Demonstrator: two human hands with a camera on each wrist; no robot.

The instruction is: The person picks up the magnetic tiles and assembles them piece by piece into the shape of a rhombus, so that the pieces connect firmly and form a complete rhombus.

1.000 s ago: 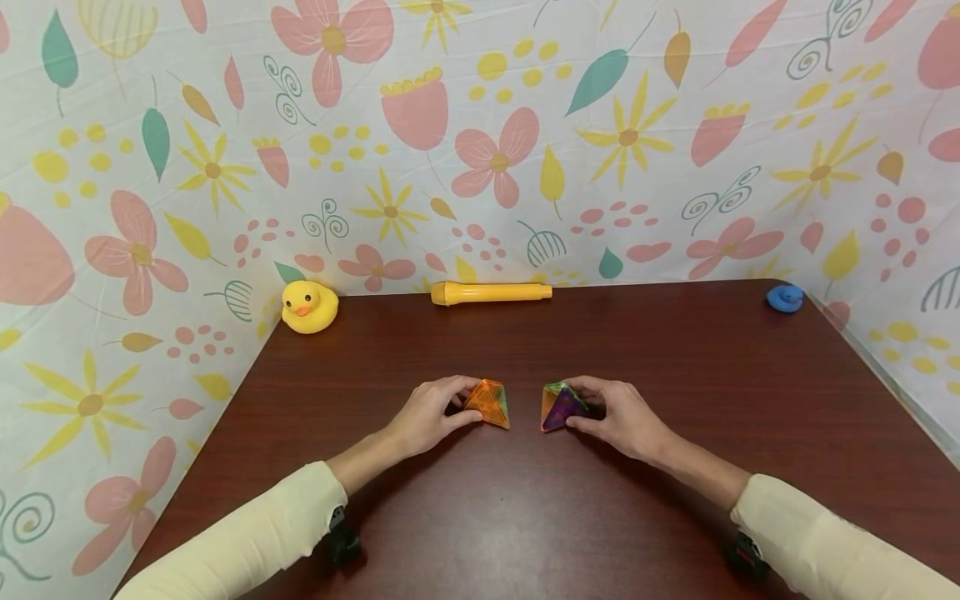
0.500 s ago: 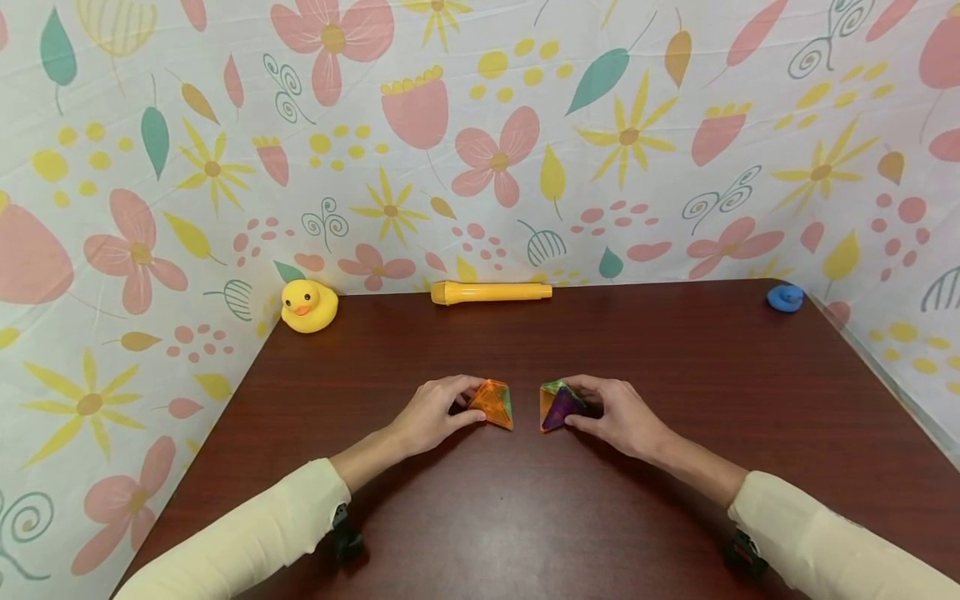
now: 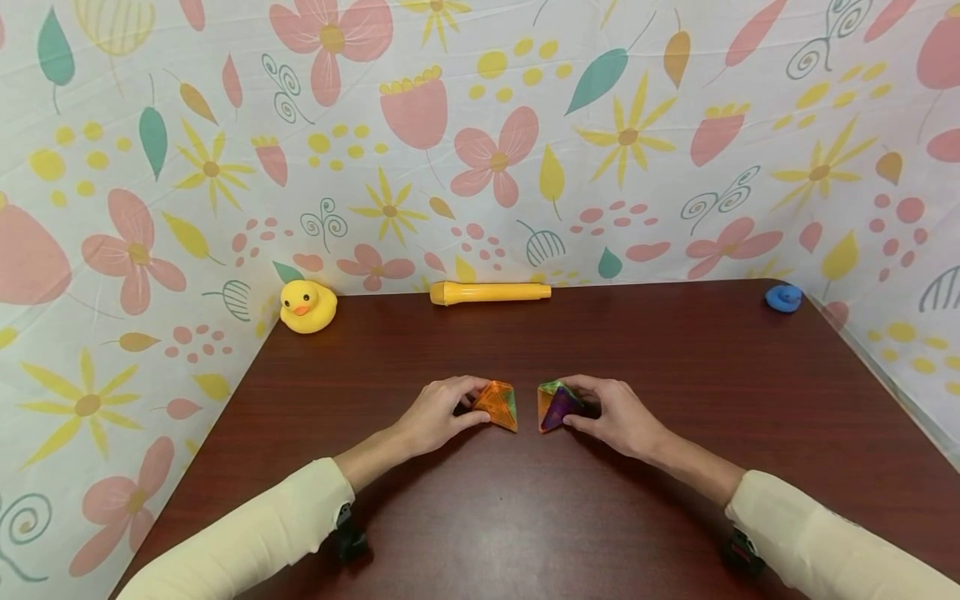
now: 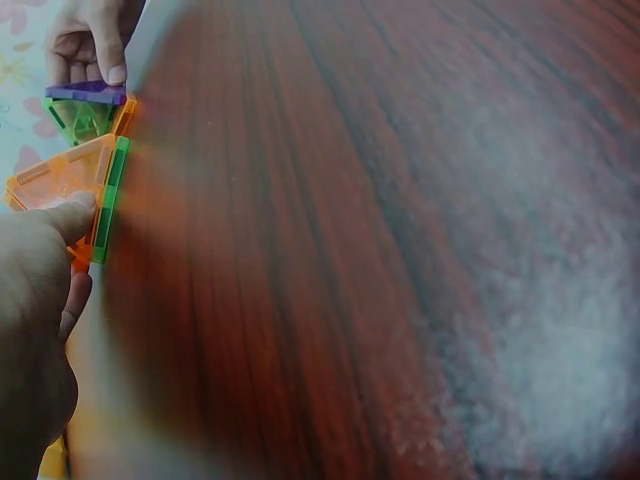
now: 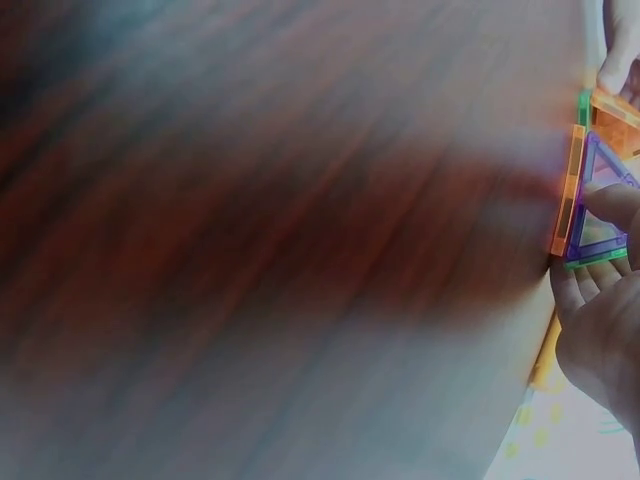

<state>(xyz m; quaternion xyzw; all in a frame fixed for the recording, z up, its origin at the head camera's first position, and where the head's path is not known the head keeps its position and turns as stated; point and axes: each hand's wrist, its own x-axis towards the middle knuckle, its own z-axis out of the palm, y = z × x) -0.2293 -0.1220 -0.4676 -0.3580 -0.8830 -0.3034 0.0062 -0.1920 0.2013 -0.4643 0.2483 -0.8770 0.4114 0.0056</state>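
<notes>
In the head view, my left hand (image 3: 442, 414) pinches an orange-and-green piece built of see-through triangular magnetic tiles (image 3: 498, 406) between thumb and fingers. Facing it, my right hand (image 3: 619, 414) pinches a second tile piece (image 3: 557, 406) with purple, orange and green sides. A narrow gap parts the two pieces near the middle of the table. The left wrist view shows the thumb on the orange face of the left tile piece (image 4: 75, 178). From the right wrist, the thumb lies on the purple frame of the right tile piece (image 5: 588, 205), with fingers behind it.
Along the back edge of the dark wooden table (image 3: 495, 517) lies a yellow toy microphone (image 3: 491, 292). A yellow rubber duck (image 3: 308, 307) sits at the back left, a small blue duck (image 3: 783, 298) at the back right. A flower-printed cloth (image 3: 480, 150) hangs behind.
My left hand has moved slightly to the right with its tile piece. The right hand has shifted a little left with its own, so the gap between the pieces is narrower.
</notes>
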